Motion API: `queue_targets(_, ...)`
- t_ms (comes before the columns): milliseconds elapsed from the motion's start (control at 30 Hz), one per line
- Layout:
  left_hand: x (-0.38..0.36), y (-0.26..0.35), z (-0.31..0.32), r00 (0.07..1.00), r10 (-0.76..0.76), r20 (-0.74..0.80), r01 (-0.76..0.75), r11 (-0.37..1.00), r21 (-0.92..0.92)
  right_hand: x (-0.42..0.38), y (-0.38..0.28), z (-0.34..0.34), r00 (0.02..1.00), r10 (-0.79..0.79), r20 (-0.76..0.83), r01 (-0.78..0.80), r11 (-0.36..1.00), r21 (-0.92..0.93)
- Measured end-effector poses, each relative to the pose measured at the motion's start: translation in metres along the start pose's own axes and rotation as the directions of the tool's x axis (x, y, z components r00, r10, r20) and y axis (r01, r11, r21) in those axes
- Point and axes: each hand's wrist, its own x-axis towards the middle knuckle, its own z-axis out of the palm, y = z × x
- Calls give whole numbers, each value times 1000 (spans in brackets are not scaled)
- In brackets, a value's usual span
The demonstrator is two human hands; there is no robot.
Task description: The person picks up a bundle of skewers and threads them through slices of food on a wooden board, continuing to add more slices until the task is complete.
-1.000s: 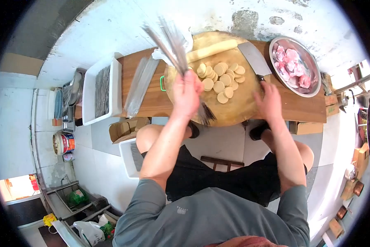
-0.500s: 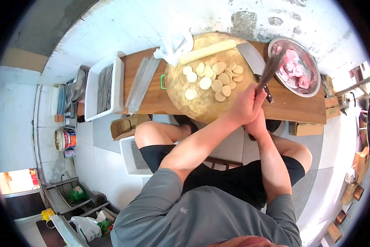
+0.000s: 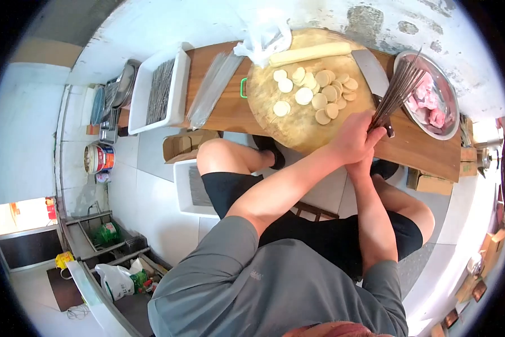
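Observation:
My left hand and my right hand are closed together round the lower end of a bundle of thin dark skewers, whose tips fan out up and right. The bundle crosses in front of a metal bowl of pink raw meat. Behind the hands a cleaver lies on the round wooden board, its handle partly hidden. Several pale round slices are scattered on the board, below a long pale roll.
The wooden table also bears a white plastic bag, clear plastic sleeves and a white tray of thin skewers. Beneath it stand cardboard boxes and another white tray.
The view has shifted, so the table and board appear further right and higher. The skewer bundle, narrow before, now looks fanned out. Both hands still grip it.

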Motion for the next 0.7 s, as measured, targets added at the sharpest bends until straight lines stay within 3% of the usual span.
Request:
queue_targets(33, 0, 1, -3, 997, 76, -23, -74, 995, 72, -5, -7, -5, 998, 66, 3, -66, 998, 24)
queue_targets(133, -23, -6, -13, 989, 25, -142, -10, 994, 107, -15, -41, -34, 933, 357, 56, -360, 930, 77)
queue_targets(167, -35, -11, -21, 990, -58, -127, 70, 993, 91, -21, -48, -43, 883, 457, 104, -456, 889, -39)
queue_targets(233, -62, -27, -36, 974, -215, -68, 223, 960, 168, -48, -20, -53, 839, 528, 133, -523, 849, -72)
queue_targets(267, -74, -43, -40, 978, -192, -83, 206, 954, 218, -56, -20, -59, 785, 600, 156, -590, 800, -108)
queue_targets(433, -87, -61, -47, 997, -42, -71, 76, 822, 564, -87, -1, -70, 750, 647, 135, -616, 758, -215)
queue_targets(633, -15, -75, -29, 969, 156, 194, -249, 569, 784, -82, -17, -75, 794, 602, 86, -560, 779, -282)
queue_targets(700, 17, -90, -24, 971, 51, 233, -225, 512, 829, -84, -18, -76, 815, 576, 64, -543, 797, -266)
